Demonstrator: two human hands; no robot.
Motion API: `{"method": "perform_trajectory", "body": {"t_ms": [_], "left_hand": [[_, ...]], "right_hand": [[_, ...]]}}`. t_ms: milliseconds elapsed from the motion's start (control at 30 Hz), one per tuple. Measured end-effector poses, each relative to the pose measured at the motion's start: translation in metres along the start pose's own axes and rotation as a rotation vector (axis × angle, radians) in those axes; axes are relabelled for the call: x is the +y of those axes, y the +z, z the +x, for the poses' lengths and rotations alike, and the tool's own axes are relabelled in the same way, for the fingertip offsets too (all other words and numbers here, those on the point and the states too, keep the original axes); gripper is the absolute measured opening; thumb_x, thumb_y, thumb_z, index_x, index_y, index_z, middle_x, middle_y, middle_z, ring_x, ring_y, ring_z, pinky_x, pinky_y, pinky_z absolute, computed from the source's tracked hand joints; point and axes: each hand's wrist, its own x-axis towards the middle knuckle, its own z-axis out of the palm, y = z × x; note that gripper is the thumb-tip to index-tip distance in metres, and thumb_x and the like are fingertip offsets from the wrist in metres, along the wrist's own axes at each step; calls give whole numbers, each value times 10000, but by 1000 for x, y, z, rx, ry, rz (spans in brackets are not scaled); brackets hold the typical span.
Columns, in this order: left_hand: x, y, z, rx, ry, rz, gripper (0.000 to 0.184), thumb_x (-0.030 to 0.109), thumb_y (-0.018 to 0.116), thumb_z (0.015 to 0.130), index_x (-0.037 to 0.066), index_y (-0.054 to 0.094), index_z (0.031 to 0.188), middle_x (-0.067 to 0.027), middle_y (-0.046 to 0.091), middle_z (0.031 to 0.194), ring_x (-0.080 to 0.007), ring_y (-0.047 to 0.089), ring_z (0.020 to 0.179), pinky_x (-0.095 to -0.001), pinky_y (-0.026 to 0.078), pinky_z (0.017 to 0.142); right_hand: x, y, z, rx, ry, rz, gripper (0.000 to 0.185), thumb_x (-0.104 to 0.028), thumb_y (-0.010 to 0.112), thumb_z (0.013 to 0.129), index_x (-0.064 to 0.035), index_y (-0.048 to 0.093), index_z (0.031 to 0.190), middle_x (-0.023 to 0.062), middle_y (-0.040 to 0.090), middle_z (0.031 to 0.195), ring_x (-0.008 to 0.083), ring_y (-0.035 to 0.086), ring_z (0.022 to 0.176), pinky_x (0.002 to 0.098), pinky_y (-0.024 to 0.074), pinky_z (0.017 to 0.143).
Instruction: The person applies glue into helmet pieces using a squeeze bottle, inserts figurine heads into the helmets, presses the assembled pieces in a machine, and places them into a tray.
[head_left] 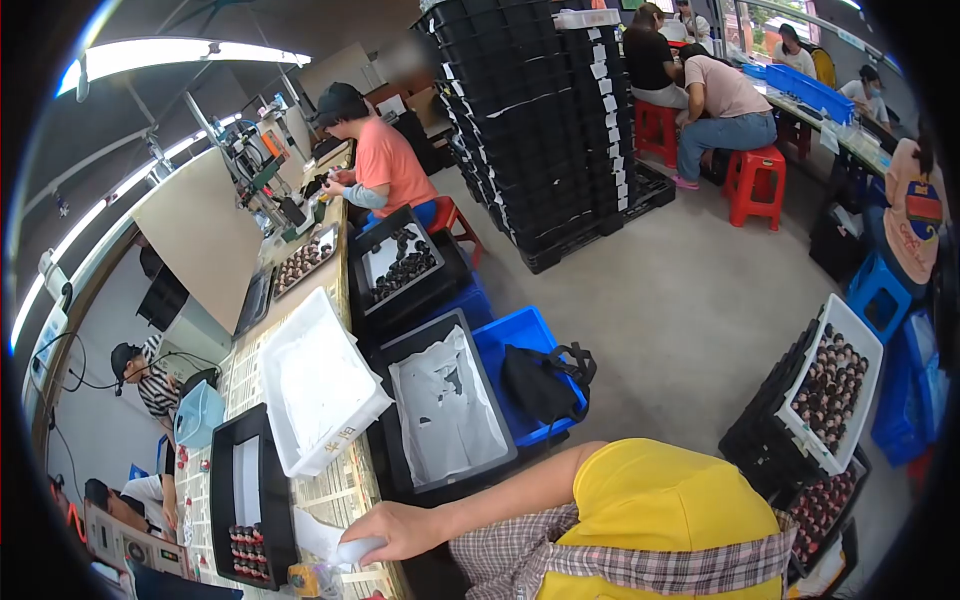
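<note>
One bare hand point(390, 530) reaches over the bench edge at the bottom centre, its arm coming from the yellow sleeve. It is my right hand, as far as the arm's side shows, and its fingers are closed round a pale, rounded object point(360, 549). White paper point(316, 533) lies beside it. To its left is a black tray point(222, 500) with small red and dark pieces point(248, 552) in rows at its near end. A white tray point(325, 455) stands tilted above the hand. My left hand is not visible.
A lined black crate point(397, 440) and a blue crate point(527, 325) holding a black bag point(540, 383) stand right of the bench. Stacked trays point(800, 440) are at the right. A person in orange point(390, 160) sits farther along the bench. Tall black crates point(530, 130) stand behind.
</note>
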Motion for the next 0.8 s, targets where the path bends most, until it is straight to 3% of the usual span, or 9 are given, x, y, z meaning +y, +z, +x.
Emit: {"method": "perform_trajectory", "body": {"t_ms": [100,133,167,233,267,333,467,633,800], "left_hand": [[1,10,5,27,1,53,533,268,551,920,-52,418,1325,-212,541,1248,-306,508,1191,-393,396,1038],[1,14,6,27,20,52,506,277,549,909,-50,467,1286,-208,546,1245,-305,513,1186,-419,389,1041],[-7,-15,14,109,-37,-169,427,248,550,935,-23,525,1263,-184,606,1173,-268,624,974,-348,550,795],[-9,-11,7,153,3,-195,479,253,546,950,-38,435,1313,-172,535,1268,-295,507,1193,-437,430,1002],[-12,-10,5,166,21,-230,476,255,562,939,-44,455,1294,-173,542,1262,-293,520,1179,-433,415,1015],[-4,5,1,216,25,-245,459,232,545,946,-44,450,1300,-176,543,1259,-309,531,1162,-443,439,995],[-3,-5,-8,233,40,-312,461,238,491,970,-38,411,1330,-208,547,1226,-319,612,1036,-355,564,845],[-7,-26,-23,290,69,-333,469,233,494,966,-45,406,1333,-195,556,1213,-291,614,1043,-362,573,824],[-1,-26,-29,296,84,-299,458,229,496,966,-38,412,1328,-198,560,1211,-278,615,1049,-370,566,838]], "right_hand": [[-5,-15,-9,47,-28,-33,351,-98,714,746,39,626,1057,188,668,958,330,655,864,358,518,757],[-9,-17,-9,84,-36,-49,301,-145,704,730,2,652,988,197,650,845,351,638,782,374,504,682],[-12,-21,-10,70,-24,-63,299,-158,706,741,-9,654,995,200,642,826,366,630,737,379,506,646],[-25,-25,-5,-1,-53,-128,290,-190,712,756,-26,647,987,197,643,814,363,636,738,385,511,637],[-28,-25,-5,-56,-43,-202,286,-188,713,764,-25,640,988,179,656,841,349,647,757,380,521,652],[-32,-17,-1,-174,-88,-279,325,-187,731,758,-5,632,1008,179,662,897,342,657,780,386,531,671],[-43,6,6,-391,-209,-435,288,-217,727,752,-36,604,939,131,630,735,300,632,620,375,497,524],[-42,37,12,-588,-242,-514,256,-227,719,751,-35,569,830,106,604,647,277,611,536,356,460,460],[-40,57,15,-701,-217,-509,280,-181,735,731,0,590,889,119,598,664,289,604,542,365,458,468]]}}
